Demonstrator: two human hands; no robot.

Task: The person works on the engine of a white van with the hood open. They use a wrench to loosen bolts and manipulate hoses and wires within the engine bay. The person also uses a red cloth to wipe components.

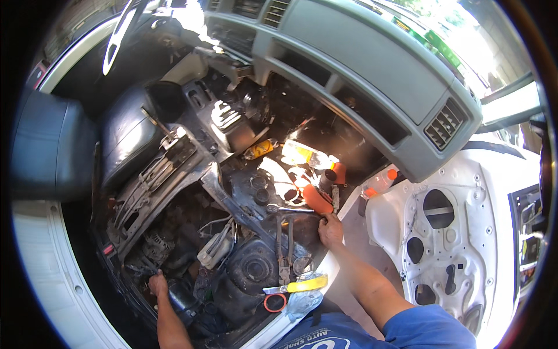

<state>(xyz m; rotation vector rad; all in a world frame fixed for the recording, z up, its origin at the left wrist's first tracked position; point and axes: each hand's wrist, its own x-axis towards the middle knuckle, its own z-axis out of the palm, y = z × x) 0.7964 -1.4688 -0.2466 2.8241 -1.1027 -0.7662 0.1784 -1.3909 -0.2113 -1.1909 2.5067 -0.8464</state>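
The orange object (317, 199) slants down rightward toward the right hand (331, 230); the left hand (157, 284) is near the alternator (157, 247); I cannot tell either grip.

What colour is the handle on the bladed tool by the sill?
The handle is yellow; it shows in the head view.

The dashboard (372, 64) at upper right is matt grey plastic; the seat (125, 131) at upper left is smooth, glossy black. The alternator (158, 246) at lower left looks rough, dull metal, the wrench (293, 209) near centre smooth, shiny metal. At right, the door (450, 235) is smooth white-painted metal; the shirt (427, 326) below, matt blue cloth.
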